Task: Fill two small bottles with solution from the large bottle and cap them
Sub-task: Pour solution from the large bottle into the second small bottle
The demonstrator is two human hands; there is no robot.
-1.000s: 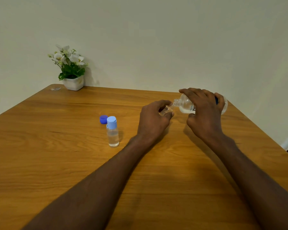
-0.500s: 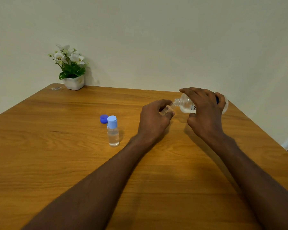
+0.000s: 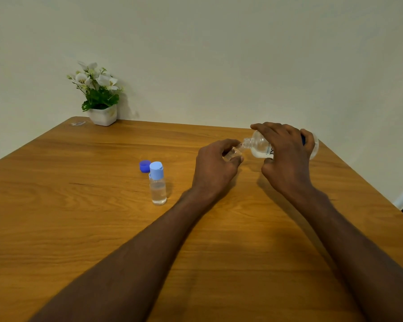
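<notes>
- Step now: filling the second small bottle (image 3: 232,155) from the big bottle (image 3: 261,146).
- Left hand (image 3: 215,167) wrapped round the small bottle, right of the capped bottle (image 3: 158,185), well apart from it. Most of it hidden by fingers; how full, cannot tell.
- Right hand (image 3: 286,159) gripping the big bottle, further right of the capped bottle. Tipped almost flat, neck pointing left, mouth touching the small bottle's mouth or just above it. Some clear liquid inside, lying low along the side.
- Capped bottle standing upright on the table (image 3: 79,205), light blue cap on, clear liquid inside. Looks done.
- Dark blue cap (image 3: 145,165) lying on the table just behind and left of the capped bottle. Probably the big bottle's cap.
- No spare light blue cap plainly seen. A pale bit peeks out just beside the capped bottle's neck; may be that cap, hard to tell.
- Plant pot (image 3: 102,115) far behind the capped bottle, in the back corner, out of the way.
- About half done, by the look of it: one bottle filled and shut, one being filled.
- Next: hold both mouths lined up, pour slowly, watch the level.
- Then tip the big bottle back up, set it down, find the small cap, twist it on.
- Danger: a shaky tilt could spill on the wood.
</notes>
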